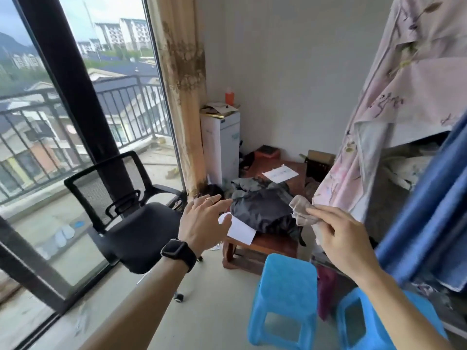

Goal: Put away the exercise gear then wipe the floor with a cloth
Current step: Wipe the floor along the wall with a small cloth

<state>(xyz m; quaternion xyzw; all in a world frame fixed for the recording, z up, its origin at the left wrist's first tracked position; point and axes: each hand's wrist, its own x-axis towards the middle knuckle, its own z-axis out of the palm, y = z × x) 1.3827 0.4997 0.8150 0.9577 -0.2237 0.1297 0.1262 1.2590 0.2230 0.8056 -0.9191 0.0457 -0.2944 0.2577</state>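
Nearest us stood two bright blue plastic stools, side by side on the pale bare floor, with our forearms reaching out above them. On the left wrist sat a black square-faced watch. Our left hand was spread flat with the fingers apart, its grip released and holding nothing, hovering between the black mesh office chair and the low reddish-brown wooden surface. Our right hand had its grip pinched on a crumpled greyish-beige cloth, held up in the air, near the edge of the pale pink flowered hanging fabric and not touching the floor.

Just beyond the hands, a dark grey rumpled garment or bag lay heaped on the wooden surface, with a white sheet of paper poking out at its near edge. We could not tell whether that heap was the exercise gear; nothing in view was plainly a weight, mat or band. Farther back stood a tall white box-like cabinet against the grey wall, and to the left the glass balcony door with its railing.

As we judged it, the putting-away was likely done or nearly so, since the cloth was already in hand. The wiping itself looked not yet begun: the cloth was well above the floor, so we had yet to crouch and bring it down.
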